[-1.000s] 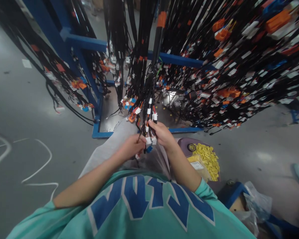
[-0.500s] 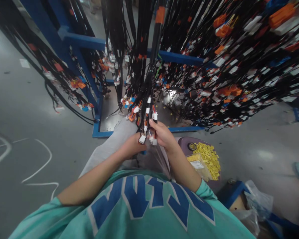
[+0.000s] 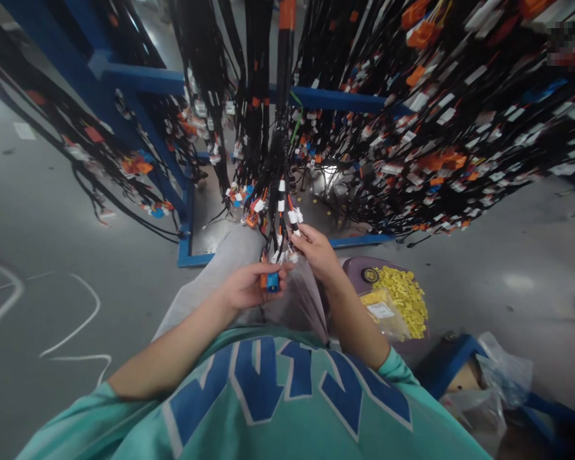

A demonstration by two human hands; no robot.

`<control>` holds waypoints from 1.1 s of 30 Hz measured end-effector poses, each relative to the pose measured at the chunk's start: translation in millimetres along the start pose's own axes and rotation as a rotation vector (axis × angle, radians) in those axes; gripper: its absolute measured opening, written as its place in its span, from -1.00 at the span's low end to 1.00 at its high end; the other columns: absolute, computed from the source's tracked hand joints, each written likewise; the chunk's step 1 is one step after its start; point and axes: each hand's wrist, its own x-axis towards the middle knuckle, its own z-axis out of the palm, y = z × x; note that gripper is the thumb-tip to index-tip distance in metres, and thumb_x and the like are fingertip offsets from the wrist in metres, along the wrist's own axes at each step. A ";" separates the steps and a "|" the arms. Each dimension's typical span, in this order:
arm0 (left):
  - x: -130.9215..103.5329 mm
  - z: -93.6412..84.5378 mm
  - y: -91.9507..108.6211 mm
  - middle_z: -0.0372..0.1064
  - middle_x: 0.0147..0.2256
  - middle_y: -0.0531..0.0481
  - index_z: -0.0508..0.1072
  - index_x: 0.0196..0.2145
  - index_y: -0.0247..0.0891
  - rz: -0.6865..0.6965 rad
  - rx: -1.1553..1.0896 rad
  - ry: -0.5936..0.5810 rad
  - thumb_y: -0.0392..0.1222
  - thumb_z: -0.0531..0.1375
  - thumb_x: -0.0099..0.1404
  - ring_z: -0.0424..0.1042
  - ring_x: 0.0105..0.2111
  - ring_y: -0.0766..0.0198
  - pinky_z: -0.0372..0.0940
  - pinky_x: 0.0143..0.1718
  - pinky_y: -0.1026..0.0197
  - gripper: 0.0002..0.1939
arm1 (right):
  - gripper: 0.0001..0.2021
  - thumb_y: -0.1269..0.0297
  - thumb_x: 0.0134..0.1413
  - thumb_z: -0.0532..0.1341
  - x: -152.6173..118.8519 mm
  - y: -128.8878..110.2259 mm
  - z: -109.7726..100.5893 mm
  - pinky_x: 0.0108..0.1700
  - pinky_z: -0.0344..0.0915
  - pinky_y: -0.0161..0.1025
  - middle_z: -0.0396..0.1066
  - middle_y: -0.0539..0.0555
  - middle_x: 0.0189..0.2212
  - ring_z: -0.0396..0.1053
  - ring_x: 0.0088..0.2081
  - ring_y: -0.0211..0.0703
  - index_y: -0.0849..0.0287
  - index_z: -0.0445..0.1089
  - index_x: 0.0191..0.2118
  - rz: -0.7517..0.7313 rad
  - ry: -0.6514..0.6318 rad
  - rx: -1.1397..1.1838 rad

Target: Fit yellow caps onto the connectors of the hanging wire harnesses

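In front of my lap hangs a black wire harness (image 3: 278, 150) whose lower end splits into branches with white tags. My left hand (image 3: 249, 285) is closed under the branch ends, around a blue connector (image 3: 272, 282) with an orange connector (image 3: 263, 280) beside it. Higher and to the right, my right hand (image 3: 319, 255) pinches a branch wire (image 3: 296, 229) banded in white and black. Small white connectors (image 3: 291, 257) sit between the two hands, partly hidden by the fingers.
A blue metal rack (image 3: 349, 99) carries many hanging harnesses, densest at the right (image 3: 460, 128). At my right, a purple stool (image 3: 357, 271) holds a heap of yellow pieces (image 3: 402, 297) and a labelled plastic bag (image 3: 383, 313). Clear plastic bags (image 3: 505, 370) lie lower right.
My left hand has turned palm up, and the blue and orange connectors now show in its fingers. My right hand stays on its branch, shifted slightly. The view has moved a little.
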 end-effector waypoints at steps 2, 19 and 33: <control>3.3 -2.4 0.6 0.31 -0.62 0.06 0.41 -0.32 -0.37 0.012 0.058 -0.010 -0.39 0.06 0.12 0.31 -0.63 0.40 0.20 -0.60 0.34 -0.82 | -0.75 0.18 -0.24 0.25 -1.1 -4.0 -1.8 -0.49 0.12 -0.43 0.23 -0.10 -0.54 0.14 -0.52 -0.39 0.20 0.28 -0.40 0.021 -0.045 0.038; 8.2 10.6 -0.3 0.21 -0.77 0.03 0.42 -0.33 -0.43 0.063 0.364 -0.044 -0.19 -0.03 0.20 0.22 -0.77 0.29 0.05 -0.74 0.30 -0.70 | -0.64 0.22 -0.33 0.30 3.4 -5.4 -3.6 -0.57 0.04 -0.42 0.20 -0.12 -0.60 0.09 -0.60 -0.42 0.24 0.25 -0.33 0.135 -0.148 0.041; 11.4 34.1 2.7 0.28 -0.72 -0.01 0.37 -0.49 -0.36 0.091 0.292 0.069 -0.15 -0.09 0.27 0.27 -0.76 0.29 0.12 -0.71 0.27 -0.65 | -0.72 0.20 -0.27 0.26 5.0 -5.6 0.8 -0.74 -0.05 -0.44 0.22 -0.15 -0.68 0.08 -0.75 -0.44 0.18 0.20 -0.39 0.136 -0.147 0.033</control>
